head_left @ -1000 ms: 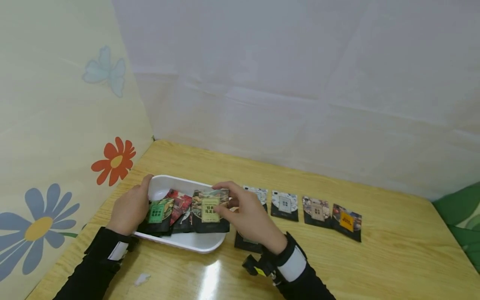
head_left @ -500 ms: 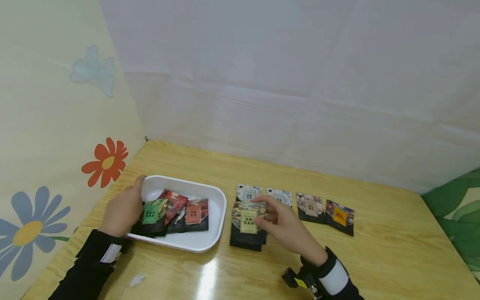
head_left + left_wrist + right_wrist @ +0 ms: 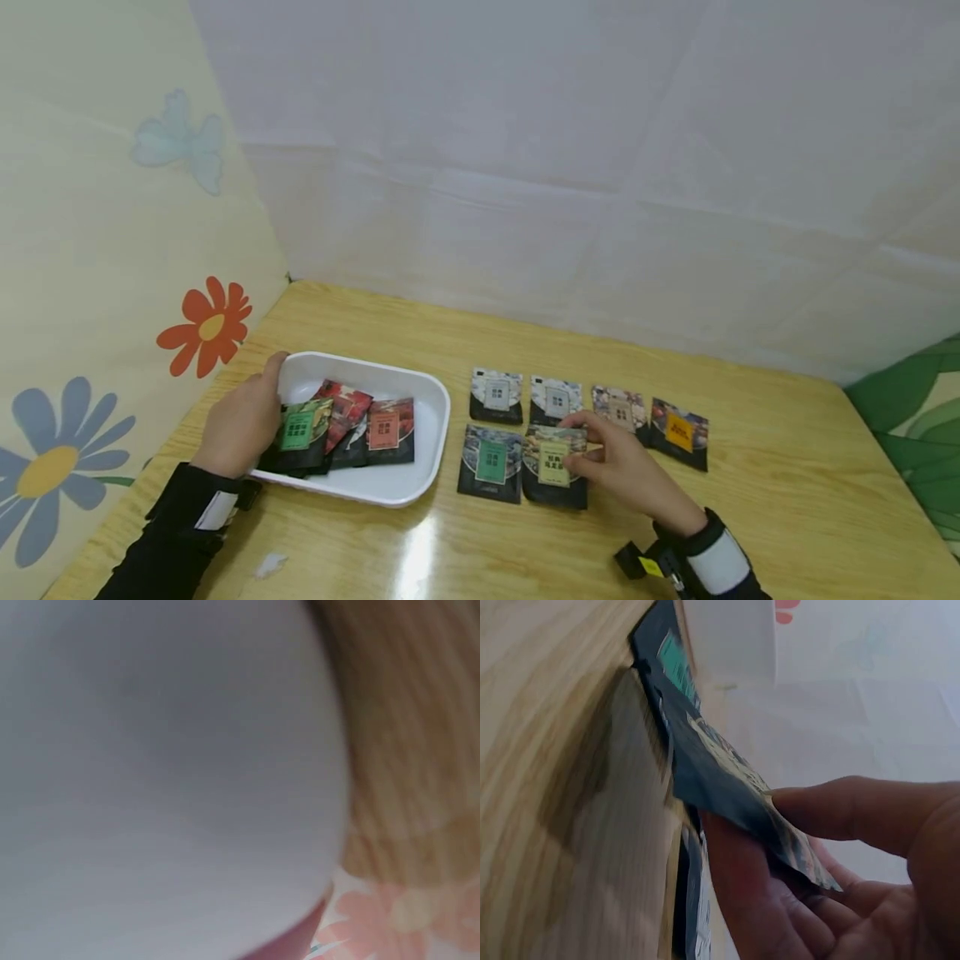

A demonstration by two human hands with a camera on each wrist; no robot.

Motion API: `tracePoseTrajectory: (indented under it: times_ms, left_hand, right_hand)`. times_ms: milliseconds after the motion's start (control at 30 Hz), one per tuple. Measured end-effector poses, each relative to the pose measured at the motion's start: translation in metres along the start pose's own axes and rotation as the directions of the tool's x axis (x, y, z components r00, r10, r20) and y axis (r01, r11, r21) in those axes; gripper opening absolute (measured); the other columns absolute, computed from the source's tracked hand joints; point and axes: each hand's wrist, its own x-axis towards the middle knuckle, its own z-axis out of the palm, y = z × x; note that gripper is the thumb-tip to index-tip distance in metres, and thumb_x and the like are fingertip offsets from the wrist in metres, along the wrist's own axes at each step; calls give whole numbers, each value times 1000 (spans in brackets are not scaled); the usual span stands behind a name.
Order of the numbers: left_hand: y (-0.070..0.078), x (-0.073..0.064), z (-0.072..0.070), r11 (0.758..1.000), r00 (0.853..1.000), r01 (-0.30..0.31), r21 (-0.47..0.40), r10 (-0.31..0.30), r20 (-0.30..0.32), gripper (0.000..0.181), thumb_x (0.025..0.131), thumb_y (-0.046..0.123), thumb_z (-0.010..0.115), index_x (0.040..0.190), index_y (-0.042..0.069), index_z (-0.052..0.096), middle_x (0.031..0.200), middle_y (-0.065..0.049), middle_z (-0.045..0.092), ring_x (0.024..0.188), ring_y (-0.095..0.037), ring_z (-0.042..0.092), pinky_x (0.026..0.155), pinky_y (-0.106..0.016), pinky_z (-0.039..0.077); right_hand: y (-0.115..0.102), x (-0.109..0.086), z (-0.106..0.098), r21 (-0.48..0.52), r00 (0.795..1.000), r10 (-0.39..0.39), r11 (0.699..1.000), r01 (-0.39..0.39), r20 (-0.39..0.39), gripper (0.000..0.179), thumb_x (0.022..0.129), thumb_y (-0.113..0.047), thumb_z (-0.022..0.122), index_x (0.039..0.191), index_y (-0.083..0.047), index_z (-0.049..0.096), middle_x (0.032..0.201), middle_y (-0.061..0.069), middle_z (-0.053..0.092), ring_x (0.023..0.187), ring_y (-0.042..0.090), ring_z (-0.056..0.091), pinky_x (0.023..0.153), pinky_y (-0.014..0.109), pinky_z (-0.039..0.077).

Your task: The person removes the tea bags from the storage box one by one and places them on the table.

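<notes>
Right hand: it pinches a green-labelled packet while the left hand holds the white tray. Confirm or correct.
Wrong on the label colour: the right hand pinches the yellow-labelled packet, as the head view shows. The left hand does hold the white tray.

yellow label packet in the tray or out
Out: the right hand pinches the yellow-label packet over the table, right of the white tray.

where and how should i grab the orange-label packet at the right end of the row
I'd pinch the orange-label packet by its right edge, coming from the right, thumb on top and a fingertip eased underneath. It looks thin and lies label up on the table, and that edge faces away from the brown-label packet close on its left.
</notes>
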Motion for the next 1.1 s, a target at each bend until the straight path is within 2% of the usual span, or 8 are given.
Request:
tracePoseTrajectory:
  times_ms: [200,267,367,433,533,667,767,1100]
  left_hand:
    - [0,-1,0,1000,1000,-2,0,2,-9,54,87,1,63,134,-4,38,95,-30,62,70,-37,62,65,-55,51]
    - [0,-1,0,1000,1000,1,2,-1,-8,54,87,2,62,134,-4,38,95,-30,62,71,-37,62,65,-55,51]
    - [0,0,1,1000,1000,5,6,-4,-8,54,87,2,63,134,-4,38,95,-30,62,71,-37,62,65,-55,51]
    - [0,0,1,1000,1000,3,5,-3,-10,55,86,2,63,134,-4,38,95,-30,62,71,-37,62,64,-55,51]
    - [-1,0,1,1000,1000,-2,7,3,-16,54,86,2,63,134,-3,38,94,-30,62,70,-37,62,63,-55,51]
    - [0,0,0,1000,1000,-9,8,9,-19,54,86,2,63,133,-4,38,93,-30,62,69,-37,62,63,-55,51]
    - [1,0,0,1000,1000,-8,7,8,-16,54,86,2,64,133,-4,38,93,-30,62,69,-37,62,64,-55,51]
    - [1,0,0,1000,1000,-7,9,7,-14,53,86,1,63,133,-4,38,93,-29,62,69,-36,62,64,-55,51]
  right_hand:
    - [12,6,-5,-99,1000,16,995,-18,-21,46,86,-27,70,126,-9,55,134,16,49,107,27,60,78,33,53]
    - [14,8,-5,-106,1000,5,994,-7,-20,46,85,-25,71,124,-8,56,131,17,51,100,25,63,76,32,53]
    - [17,9,-2,-145,1000,0,989,-3,-22,45,83,-24,73,121,-7,56,102,11,60,72,13,58,61,27,50]
    - [17,10,1,-175,999,15,984,-20,-28,44,82,-25,74,119,-7,57,78,2,53,56,8,43,51,25,41]
    - [16,10,6,-224,997,56,972,-67,-52,43,80,-29,75,116,-10,59,64,-2,42,52,10,34,48,27,32]
    - [14,10,11,-279,990,78,954,-108,-115,41,77,-32,78,110,-13,63,81,-3,59,64,13,48,54,29,38]
    - [14,11,13,-307,986,79,944,-122,-150,39,75,-32,80,105,-13,64,91,-2,62,72,13,54,60,29,42]
    - [19,14,16,-372,978,65,918,-137,-199,37,74,-37,79,101,-15,66,93,-4,64,81,9,57,67,28,45]
